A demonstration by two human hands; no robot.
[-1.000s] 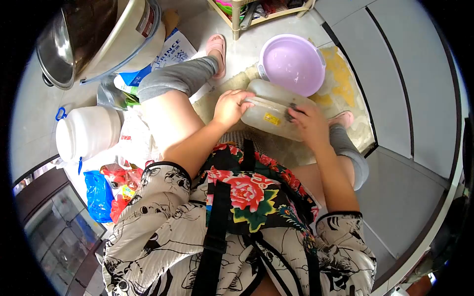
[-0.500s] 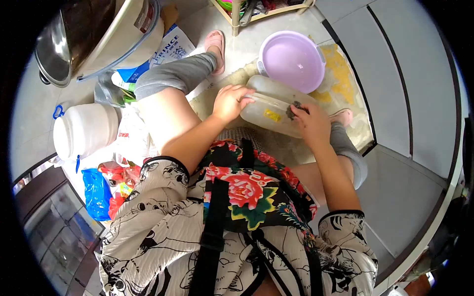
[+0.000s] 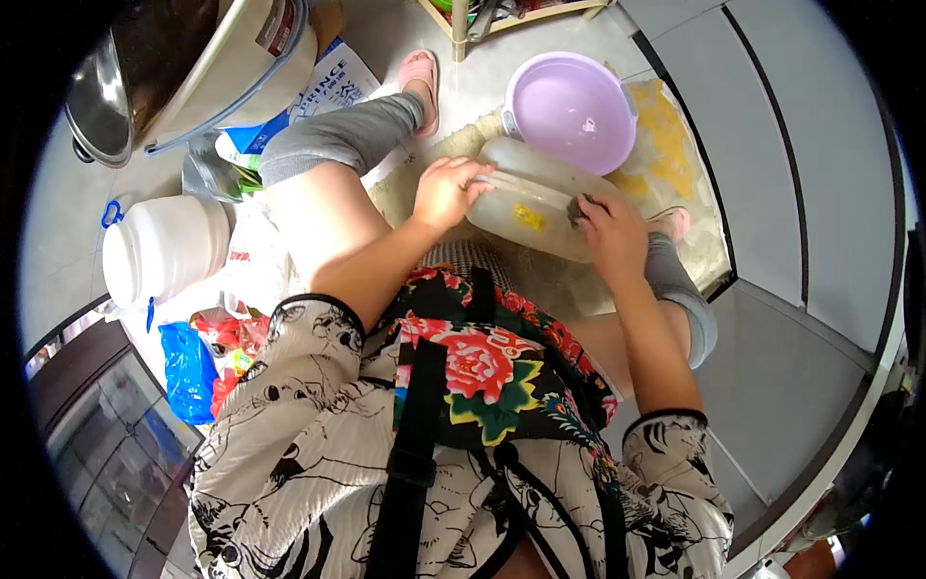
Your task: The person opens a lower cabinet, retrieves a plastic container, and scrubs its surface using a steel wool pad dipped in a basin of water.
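A translucent plastic container (image 3: 497,209) with a yellow label is tilted on its side between my knees. My left hand (image 3: 448,195) grips its rim at the left end, thumb and fingers closed on the edge. In my right hand (image 3: 617,232) is a dark grey scouring pad (image 3: 578,208), pressed against the container's right part. My fingers hide much of the pad. Just beyond the container stands a lilac basin (image 3: 555,106) with some water in it.
A white plastic jar (image 3: 169,253) lies at the left, near a blue plastic bag (image 3: 187,372). A large cream tub (image 3: 227,82) with a metal lid (image 3: 99,106) is at upper left. A rack (image 3: 521,29) stands at the top; grey cabinet doors (image 3: 820,154) line the right.
My right hand and the scouring pad have shifted slightly along the container's side. The left hand keeps its hold on the rim, and the whole view has moved a little.
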